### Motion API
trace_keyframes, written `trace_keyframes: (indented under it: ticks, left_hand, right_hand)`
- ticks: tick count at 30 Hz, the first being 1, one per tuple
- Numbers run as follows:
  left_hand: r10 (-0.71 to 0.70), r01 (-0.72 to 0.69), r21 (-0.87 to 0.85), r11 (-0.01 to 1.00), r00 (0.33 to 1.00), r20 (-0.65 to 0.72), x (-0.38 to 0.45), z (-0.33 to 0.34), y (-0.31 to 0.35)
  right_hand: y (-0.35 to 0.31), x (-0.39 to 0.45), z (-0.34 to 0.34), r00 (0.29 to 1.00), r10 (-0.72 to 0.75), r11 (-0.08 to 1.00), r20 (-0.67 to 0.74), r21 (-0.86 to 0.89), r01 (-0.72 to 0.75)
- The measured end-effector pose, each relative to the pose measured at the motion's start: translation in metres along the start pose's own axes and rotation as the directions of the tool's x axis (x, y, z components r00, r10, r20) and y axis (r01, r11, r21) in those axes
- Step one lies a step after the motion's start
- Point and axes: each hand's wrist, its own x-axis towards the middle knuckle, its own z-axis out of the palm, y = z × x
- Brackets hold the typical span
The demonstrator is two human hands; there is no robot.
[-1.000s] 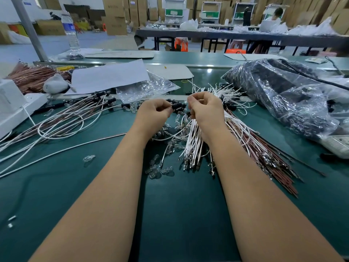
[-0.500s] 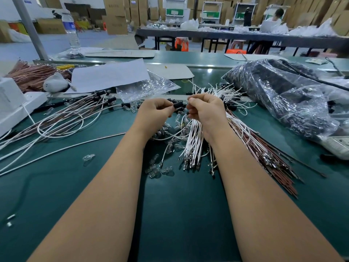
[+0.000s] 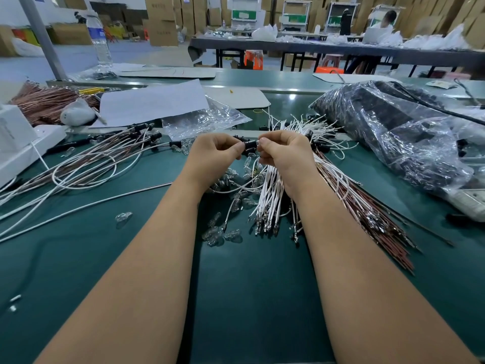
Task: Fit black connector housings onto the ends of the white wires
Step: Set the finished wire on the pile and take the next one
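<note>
Both hands meet over the green table (image 3: 257, 298). My left hand (image 3: 216, 152) pinches a small black connector housing (image 3: 250, 147) between thumb and fingers. My right hand (image 3: 284, 153) pinches at the housing's right end, where a white wire seems to enter, though the fingers hide the joint. Under my right hand lies a bundle of white wires (image 3: 270, 195) with metal terminals at the near ends. More black housings (image 3: 319, 147) lie just behind my right hand.
Finished white and brown wires with black housings (image 3: 110, 156) spread out at the left. Brown wires (image 3: 372, 214) fan to the right. Small clear bulbs (image 3: 223, 233) lie between my forearms. A plastic bag of black parts (image 3: 393, 132) fills the right; paper and a white box sit at the left.
My hands have stayed almost in place, drawing slightly closer together around the black housing. Nothing else on the table has moved.
</note>
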Motion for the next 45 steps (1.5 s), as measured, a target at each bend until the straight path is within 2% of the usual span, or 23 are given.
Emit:
trace_keyframes:
  ticks: [3,10,18,24,29,41,45]
  left_hand:
    - [0.006,-0.006,-0.013,1.0,1.0,0.024,-0.0004,-0.0006,0.0013]
    - [0.052,-0.052,0.008,0.999,0.998,0.033,-0.0024,-0.002,-0.0035]
    - [0.086,-0.09,-0.087,0.992,0.995,-0.049,-0.0003,0.0009,-0.0018]
    - [0.039,-0.041,-0.041,0.998,0.999,-0.036,0.0003,-0.0006,-0.0018]
    - [0.026,-0.025,-0.032,0.999,1.0,0.014,-0.0014,-0.0026,-0.001]
    - [0.012,-0.01,-0.111,0.994,1.0,0.013,-0.0012,0.0006,-0.0036]
    - [0.028,-0.026,-0.152,0.988,1.0,0.012,-0.0012,0.0013,-0.0036]
  right_hand:
    - [0.0015,-0.0002,-0.0002,1.0,0.001,0.999,-0.009,0.032,-0.001]
    - [0.0028,-0.0024,0.0006,0.999,-0.037,0.999,0.023,-0.037,0.038]
    - [0.007,0.0007,0.0063,0.999,-0.013,0.993,-0.035,-0.116,0.009]
    - [0.0057,0.0018,0.0048,0.999,-0.003,0.997,-0.033,-0.075,0.001]
    - [0.0026,-0.0006,0.0018,0.999,0.044,0.996,-0.005,0.077,-0.043]
    - [0.001,-0.0032,0.0046,0.995,0.098,0.985,0.008,0.14,-0.098]
    - [-0.0005,-0.0033,0.0064,0.991,0.135,0.969,0.006,0.208,-0.133]
